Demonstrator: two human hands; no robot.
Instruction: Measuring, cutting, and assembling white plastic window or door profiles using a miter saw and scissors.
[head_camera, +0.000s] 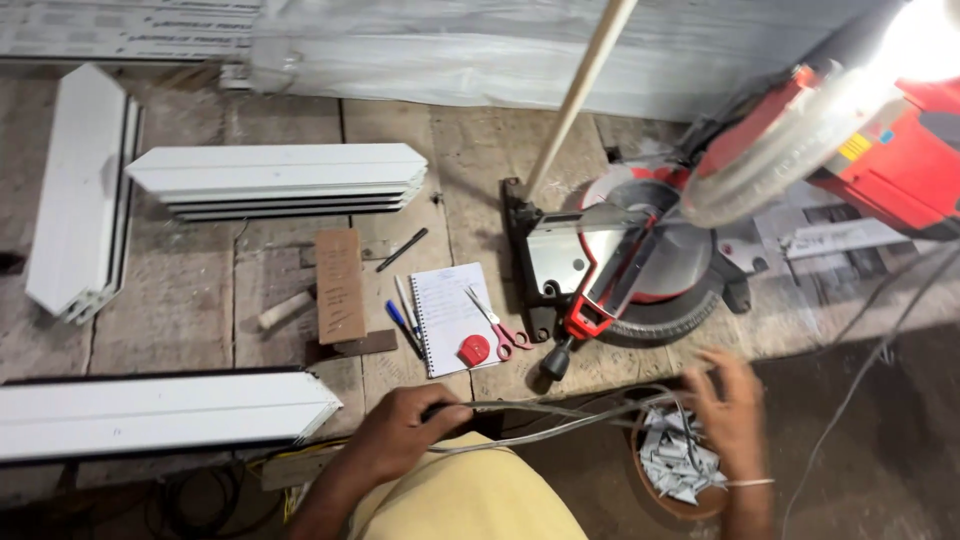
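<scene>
We see our left hand (405, 435) curled around a bundle of thin grey strips (560, 410), running left-right along the workbench's (480, 150) near edge toward our right hand (730, 410), fingers spread over a bowl (680, 500).

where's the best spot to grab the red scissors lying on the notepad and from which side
Probably by the red handle loops, coming from the near edge of the bench. The scissors lie flat on the spiral notepad, loops pointing toward the person, blades pointing away. The red tape measure sits just left of the loops, so approach slightly from the right.
</scene>
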